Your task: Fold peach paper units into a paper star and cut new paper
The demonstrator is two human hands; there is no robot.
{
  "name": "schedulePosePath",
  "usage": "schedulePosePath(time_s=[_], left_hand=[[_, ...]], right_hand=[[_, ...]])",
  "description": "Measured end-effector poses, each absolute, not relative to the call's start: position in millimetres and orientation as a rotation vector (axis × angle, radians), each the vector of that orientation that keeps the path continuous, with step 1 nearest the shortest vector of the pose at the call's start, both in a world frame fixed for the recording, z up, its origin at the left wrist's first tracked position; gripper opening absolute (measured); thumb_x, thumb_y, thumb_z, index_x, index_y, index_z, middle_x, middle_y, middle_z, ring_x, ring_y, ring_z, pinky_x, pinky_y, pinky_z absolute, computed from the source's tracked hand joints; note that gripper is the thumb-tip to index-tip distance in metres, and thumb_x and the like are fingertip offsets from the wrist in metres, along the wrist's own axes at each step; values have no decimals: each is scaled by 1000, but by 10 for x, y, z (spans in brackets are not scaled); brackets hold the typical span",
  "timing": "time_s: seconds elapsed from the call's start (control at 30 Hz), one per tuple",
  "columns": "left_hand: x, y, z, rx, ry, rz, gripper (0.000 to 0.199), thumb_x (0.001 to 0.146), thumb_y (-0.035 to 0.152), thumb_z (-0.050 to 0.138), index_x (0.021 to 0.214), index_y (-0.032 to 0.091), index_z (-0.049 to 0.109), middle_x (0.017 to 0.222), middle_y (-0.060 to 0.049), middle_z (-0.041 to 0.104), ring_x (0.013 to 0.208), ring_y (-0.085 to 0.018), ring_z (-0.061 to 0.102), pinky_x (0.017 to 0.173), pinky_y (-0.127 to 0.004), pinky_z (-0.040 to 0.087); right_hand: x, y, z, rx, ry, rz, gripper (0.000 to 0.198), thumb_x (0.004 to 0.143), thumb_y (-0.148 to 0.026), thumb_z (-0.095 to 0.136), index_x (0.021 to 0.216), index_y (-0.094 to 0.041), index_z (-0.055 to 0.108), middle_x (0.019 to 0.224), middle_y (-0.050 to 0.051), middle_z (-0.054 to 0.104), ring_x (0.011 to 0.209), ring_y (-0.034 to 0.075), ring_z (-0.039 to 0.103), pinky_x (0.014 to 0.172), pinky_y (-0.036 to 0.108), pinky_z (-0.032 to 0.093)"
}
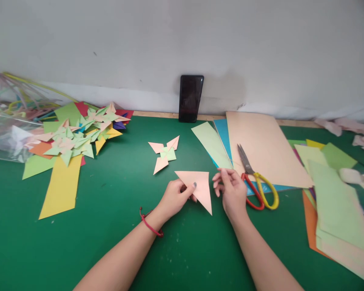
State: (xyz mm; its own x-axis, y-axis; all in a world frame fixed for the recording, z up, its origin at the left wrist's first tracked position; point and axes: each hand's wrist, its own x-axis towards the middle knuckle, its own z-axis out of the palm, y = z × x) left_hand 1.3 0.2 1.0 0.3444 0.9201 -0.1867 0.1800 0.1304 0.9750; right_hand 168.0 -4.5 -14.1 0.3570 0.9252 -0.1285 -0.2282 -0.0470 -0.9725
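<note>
My left hand (pixel 179 196) pinches a folded peach-pink paper (pixel 200 182) with the thumb on top and the fingers underneath. The paper is roughly triangular, one point facing down toward me. Just to its right, apart from it, my right hand (pixel 232 192) hovers with loosely curled fingers and nothing visible in them. Beyond my left hand lies a paper pinwheel star (pixel 168 153) with a light green centre and three peach points. Scissors (pixel 255 176) with one red and one yellow handle lie to the right of my right hand, blades resting on a large peach sheet (pixel 261 137).
A black phone (pixel 190 99) leans upright on the wall. At left, several folded paper stars (pixel 75 139) lie heaped over coloured sheets, beside a clear plastic bag (pixel 6 137). Light green strips (pixel 212 141) lie by the peach sheet; more coloured paper (pixel 336 202) is at right.
</note>
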Motion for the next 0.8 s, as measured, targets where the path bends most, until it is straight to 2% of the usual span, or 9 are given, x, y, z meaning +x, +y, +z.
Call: schedulePosePath(time_s=[0.07, 0.13, 0.2, 0.27, 0.37, 0.5, 0.57, 0.8], left_hand=[[13, 1, 11, 1354, 1118, 742, 35, 86, 35, 50, 58, 15, 57, 55, -3, 65, 52, -13, 58, 54, -22, 43], [13, 1, 11, 1361, 1123, 739, 35, 87, 34, 50, 58, 15, 57, 55, -3, 65, 53, -13, 58, 55, -22, 43], [13, 2, 10, 1368, 1129, 735, 36, 87, 34, 50, 57, 15, 58, 56, -3, 65, 53, -13, 58, 55, -23, 43], [15, 2, 9, 1363, 1131, 737, 36, 87, 35, 50, 58, 15, 58, 56, -3, 65, 53, -14, 58, 55, -23, 43], [18, 0, 7, 1342, 1128, 746, 34, 86, 35, 51, 59, 15, 58, 56, -3, 65, 52, -13, 58, 54, -23, 43], [17, 0, 5, 1333, 1126, 748, 34, 86, 35, 51, 59, 15, 57, 56, -3, 65, 52, -13, 58, 53, -22, 43], [15, 1, -2, 1333, 1116, 747, 34, 86, 34, 51, 60, 15, 57, 56, -3, 64, 52, -13, 58, 54, -22, 43], [5, -2, -9, 1369, 1094, 716, 34, 87, 35, 50, 63, 14, 60, 59, -4, 66, 55, -14, 59, 56, -23, 44]], right_hand=[[1691, -40, -127, -1239, -638, 1067, 23, 79, -39, 62, 76, -19, 52, 56, -5, 55, 37, 5, 43, 27, 14, 29], [1695, -39, -105, -1227, -604, 1048, 23, 79, -38, 62, 74, -19, 51, 53, -6, 54, 34, 5, 39, 27, 14, 25], [1691, -38, -80, -1232, -637, 1042, 20, 79, -35, 62, 90, -20, 54, 57, -6, 57, 36, 5, 40, 28, 14, 26], [1684, -37, -63, -1240, -692, 1051, 35, 79, -31, 63, 111, -23, 50, 65, -5, 60, 39, 6, 42, 30, 14, 29], [1678, -37, -72, -1239, -734, 1075, 44, 80, -31, 62, 120, -24, 46, 71, -4, 62, 42, 6, 44, 32, 15, 31], [1674, -51, -115, -1305, -859, 1093, 26, 84, -39, 56, 101, -20, 57, 68, -2, 60, 43, 6, 45, 33, 16, 31], [1664, -64, -122, -1359, -984, 1096, 26, 84, -43, 55, 91, -18, 60, 64, -1, 59, 44, 7, 47, 35, 18, 33], [1635, -90, -97, -1413, -1143, 1084, 27, 78, -45, 62, 76, -18, 57, 54, -4, 53, 44, 9, 45, 40, 21, 35]])
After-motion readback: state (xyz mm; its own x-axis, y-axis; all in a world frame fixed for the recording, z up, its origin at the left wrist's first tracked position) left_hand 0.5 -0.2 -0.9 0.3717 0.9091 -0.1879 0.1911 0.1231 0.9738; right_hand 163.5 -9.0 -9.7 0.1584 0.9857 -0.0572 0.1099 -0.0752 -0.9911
